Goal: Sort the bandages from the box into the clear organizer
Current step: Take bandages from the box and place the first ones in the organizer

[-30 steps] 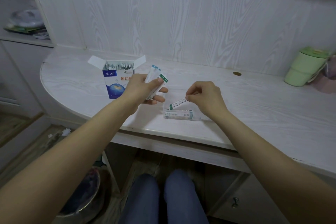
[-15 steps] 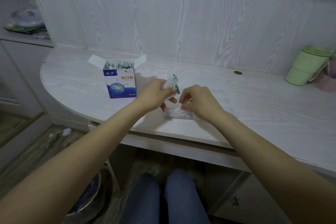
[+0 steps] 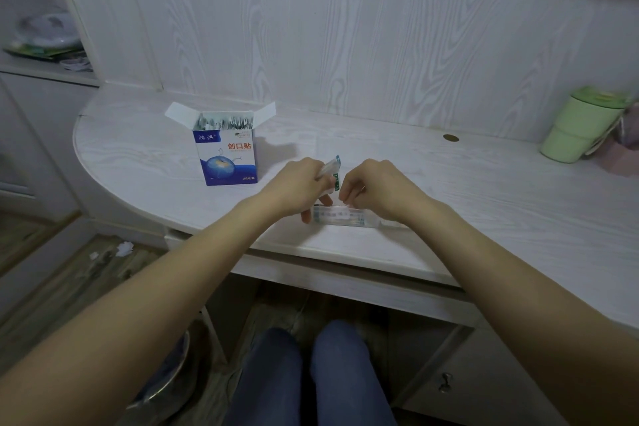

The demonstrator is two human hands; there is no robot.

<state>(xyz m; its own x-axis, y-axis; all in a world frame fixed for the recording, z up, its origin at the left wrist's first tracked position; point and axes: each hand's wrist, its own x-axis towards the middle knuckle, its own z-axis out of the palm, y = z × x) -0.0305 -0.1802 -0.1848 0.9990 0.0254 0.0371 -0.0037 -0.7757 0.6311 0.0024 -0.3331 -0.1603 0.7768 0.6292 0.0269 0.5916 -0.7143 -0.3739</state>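
An open blue-and-white bandage box (image 3: 228,152) stands on the white desk (image 3: 484,204), full of wrapped strips. My left hand (image 3: 299,185) holds a small bunch of wrapped bandages (image 3: 331,168) that stick up between the two hands. My right hand (image 3: 377,188) is curled just right of that bunch, fingertips close to its lower end; whether it pinches a strip is hidden. Under both hands lies the clear organizer (image 3: 345,218), with a few bandages lying flat inside.
A green lidded cup (image 3: 581,128) stands at the desk's far right beside a pink object (image 3: 619,157). A round cable hole (image 3: 451,138) is near the back wall. A shelf with clutter (image 3: 48,41) is at the left; my knees (image 3: 311,373) are under the desk.
My right hand put its strip down into the organizer and rose toward the bunch. My left hand moved right and down with the bandages, closing up to the right hand.
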